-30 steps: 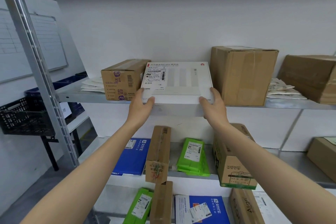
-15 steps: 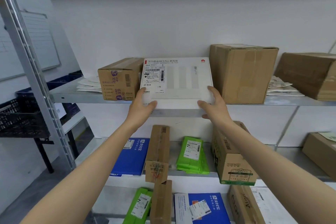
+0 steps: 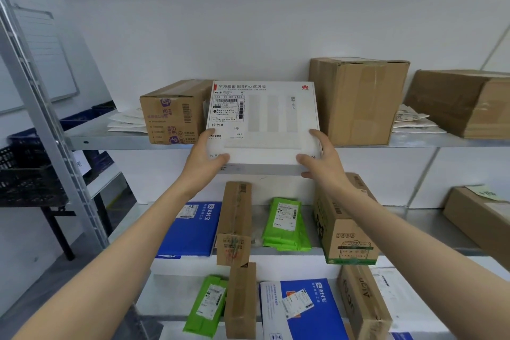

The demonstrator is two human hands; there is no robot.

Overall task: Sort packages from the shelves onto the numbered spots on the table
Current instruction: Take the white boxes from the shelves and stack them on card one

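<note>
A flat white router box [image 3: 270, 121] with a shipping label on its top left is tilted up toward me, its near edge out past the front of the upper shelf [image 3: 116, 141]. My left hand [image 3: 205, 159] grips its near left corner, thumb on top. My right hand [image 3: 321, 159] grips the near right corner, thumb on top and fingers under the edge. The table with numbered spots is out of view.
On the upper shelf a small brown carton [image 3: 172, 113] sits left of the white box, a tall carton [image 3: 356, 99] right of it, another carton [image 3: 463, 102] far right. Lower shelves hold blue mailers [image 3: 190, 229], green pouches [image 3: 287, 225] and cartons. A black crate [image 3: 24, 174] stands left.
Both hands have drawn the white box forward off the upper shelf and tipped its top face more toward me; its near edge now hangs lower, in front of the shelf lip.
</note>
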